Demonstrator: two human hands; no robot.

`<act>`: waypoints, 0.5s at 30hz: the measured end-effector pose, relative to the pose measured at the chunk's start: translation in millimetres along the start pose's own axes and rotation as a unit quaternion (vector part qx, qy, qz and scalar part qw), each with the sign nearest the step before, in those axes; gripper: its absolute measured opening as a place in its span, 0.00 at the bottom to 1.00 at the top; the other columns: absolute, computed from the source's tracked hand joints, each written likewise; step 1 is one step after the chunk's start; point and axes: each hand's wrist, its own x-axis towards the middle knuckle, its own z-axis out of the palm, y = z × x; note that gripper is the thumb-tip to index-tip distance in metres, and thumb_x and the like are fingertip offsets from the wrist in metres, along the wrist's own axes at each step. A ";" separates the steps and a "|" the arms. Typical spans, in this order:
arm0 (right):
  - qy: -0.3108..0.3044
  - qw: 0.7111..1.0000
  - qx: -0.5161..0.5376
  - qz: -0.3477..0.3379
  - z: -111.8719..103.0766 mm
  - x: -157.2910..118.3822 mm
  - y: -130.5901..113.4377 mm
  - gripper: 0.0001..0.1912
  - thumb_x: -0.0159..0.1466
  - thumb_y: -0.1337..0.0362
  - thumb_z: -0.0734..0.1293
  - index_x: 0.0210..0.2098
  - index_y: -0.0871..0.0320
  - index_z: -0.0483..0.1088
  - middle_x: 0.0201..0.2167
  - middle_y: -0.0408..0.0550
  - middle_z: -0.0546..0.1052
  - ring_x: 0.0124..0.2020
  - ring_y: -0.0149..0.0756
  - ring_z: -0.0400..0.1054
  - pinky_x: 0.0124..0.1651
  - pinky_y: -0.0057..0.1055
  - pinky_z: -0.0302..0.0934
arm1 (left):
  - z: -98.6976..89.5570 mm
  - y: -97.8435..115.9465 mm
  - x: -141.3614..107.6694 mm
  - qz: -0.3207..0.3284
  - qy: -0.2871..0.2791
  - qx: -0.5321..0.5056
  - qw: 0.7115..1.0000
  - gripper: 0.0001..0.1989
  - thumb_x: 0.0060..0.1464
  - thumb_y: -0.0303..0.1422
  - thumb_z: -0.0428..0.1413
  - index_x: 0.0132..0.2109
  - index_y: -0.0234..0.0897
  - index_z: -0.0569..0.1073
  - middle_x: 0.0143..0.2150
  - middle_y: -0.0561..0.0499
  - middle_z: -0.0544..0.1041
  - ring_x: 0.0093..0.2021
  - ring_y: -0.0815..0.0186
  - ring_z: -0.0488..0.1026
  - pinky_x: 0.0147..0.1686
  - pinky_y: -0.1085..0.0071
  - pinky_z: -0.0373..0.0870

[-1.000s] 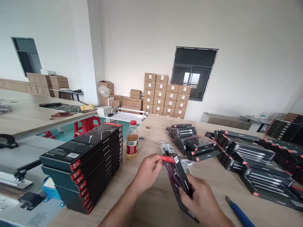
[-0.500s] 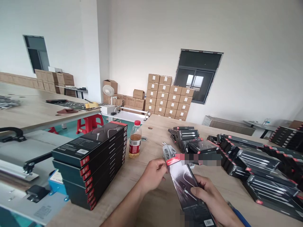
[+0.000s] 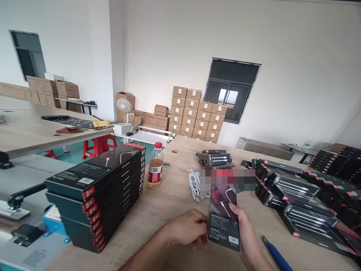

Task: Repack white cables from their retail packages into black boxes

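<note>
My right hand (image 3: 246, 230) holds a slim black cable box (image 3: 224, 226) by its right side, thumb flat on the front. The box carries a picture of a phone and a white charging cable, with text and a barcode at its lower end. A blurred patch hides its far end. My left hand (image 3: 190, 227) is at the lower left edge of the box, fingers curled against it and partly hidden behind. Just beyond lies a coiled grey-white cable (image 3: 194, 184). A blue pen-like tool (image 3: 276, 254) rests right of my right hand.
A tall stack of black boxes (image 3: 113, 203) stands at the left, beside a drink bottle (image 3: 155, 167) with a red cap. Many more cable boxes (image 3: 307, 218) lie piled at the right. Sealing equipment (image 3: 25, 229) borders the table on the left. Cartons (image 3: 194, 113) are stacked behind.
The box has turned more upright in view and moved slightly up. My left hand has gone from its far left corner down to the near left edge. The view has shifted a little.
</note>
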 end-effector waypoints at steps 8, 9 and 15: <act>-0.122 0.979 -0.154 -0.046 -5.0 2.5 2.3 0.21 0.50 0.49 0.77 0.33 0.59 0.79 0.28 0.47 0.81 0.32 0.44 0.74 0.36 0.33 0.66 | -17.3 -1.1 3.5 0.063 0.086 -0.189 0.976 0.13 0.45 0.35 0.58 0.39 0.36 0.79 0.36 0.50 0.81 0.35 0.66 0.75 0.32 0.74 0.69; -0.151 0.968 -0.191 -0.061 -5.5 2.3 3.8 0.22 0.51 0.48 0.77 0.35 0.60 0.79 0.30 0.48 0.82 0.34 0.45 0.74 0.38 0.34 0.66 | -18.1 -0.9 3.3 0.070 0.094 -0.222 0.968 0.15 0.46 0.38 0.58 0.41 0.36 0.79 0.37 0.49 0.81 0.36 0.66 0.75 0.35 0.72 0.71; -0.162 0.982 -0.097 -0.020 3.6 -2.8 8.1 0.29 0.59 0.37 0.69 0.37 0.58 0.80 0.32 0.49 0.82 0.35 0.46 0.76 0.40 0.37 0.68 | -13.7 1.0 1.9 0.090 0.120 -0.359 0.921 0.22 0.47 0.44 0.67 0.44 0.33 0.78 0.37 0.45 0.84 0.34 0.61 0.79 0.37 0.68 0.74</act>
